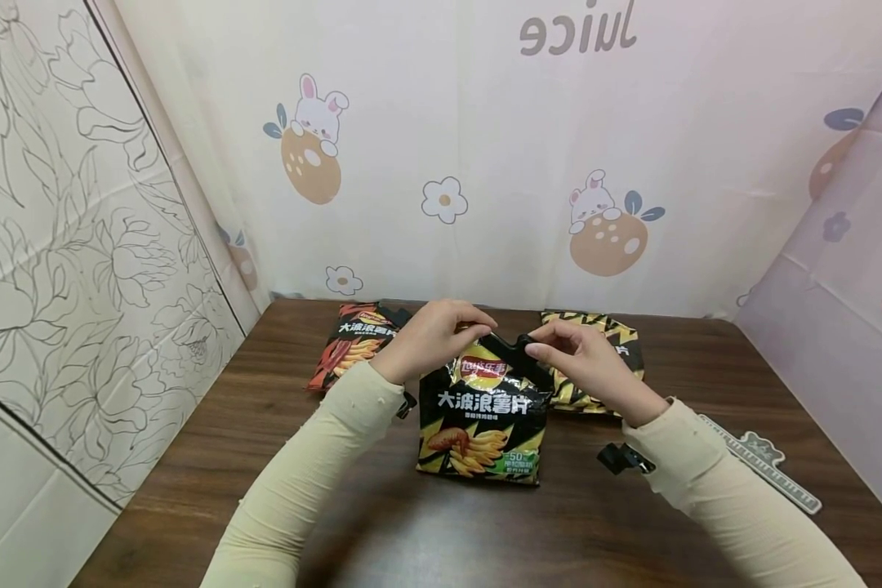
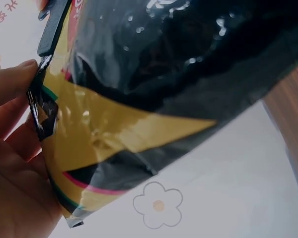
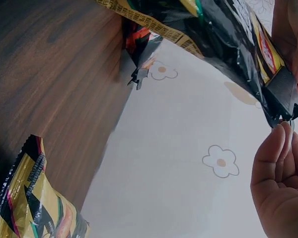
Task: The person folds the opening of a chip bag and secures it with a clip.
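A black-and-yellow bag of chips (image 1: 481,404) stands upright off the middle of the table, its printed front toward me. A black sealing clip (image 3: 282,91) lies along part of its top edge. My left hand (image 1: 438,336) pinches the top edge at the left, thumb in front, as the left wrist view shows beside the clip's end (image 2: 53,32). At the other top corner my right hand (image 1: 591,363) pinches the bag with thumb and fingers, right at the clip's other end. The bag's back is hidden in the head view.
A red-and-black chip bag (image 1: 349,347) lies at the back left of the wooden table (image 1: 213,457). Behind my right hand is another yellow-and-black bag (image 1: 584,396). A pale ruler with a cartoon shape (image 1: 775,474) lies at the right. A printed curtain (image 1: 448,98) hangs behind.
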The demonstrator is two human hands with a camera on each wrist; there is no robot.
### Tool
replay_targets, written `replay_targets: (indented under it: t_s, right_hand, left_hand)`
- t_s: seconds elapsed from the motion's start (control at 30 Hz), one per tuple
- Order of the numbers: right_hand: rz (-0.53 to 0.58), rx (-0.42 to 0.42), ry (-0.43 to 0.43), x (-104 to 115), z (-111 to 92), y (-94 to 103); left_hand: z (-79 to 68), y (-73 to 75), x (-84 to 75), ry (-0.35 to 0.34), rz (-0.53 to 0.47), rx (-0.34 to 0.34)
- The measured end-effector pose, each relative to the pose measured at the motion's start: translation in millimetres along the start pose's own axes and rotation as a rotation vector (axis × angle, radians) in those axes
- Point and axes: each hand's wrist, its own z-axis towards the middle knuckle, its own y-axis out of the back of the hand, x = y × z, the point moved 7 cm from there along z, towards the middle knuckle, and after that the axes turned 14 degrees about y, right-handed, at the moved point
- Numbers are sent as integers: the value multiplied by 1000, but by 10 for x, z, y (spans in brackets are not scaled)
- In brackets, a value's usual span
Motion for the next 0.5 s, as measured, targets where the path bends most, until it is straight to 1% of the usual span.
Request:
replay_targets:
  t_s: [0.27, 0.5]
  right_hand:
    - [51, 2, -31, -20, 1, -16]
    - [64, 0, -45, -23, -3, -23]
  left_hand:
    - [-15, 29, 1, -6, -24, -29]
    - [-28, 41, -4, -27, 1, -62]
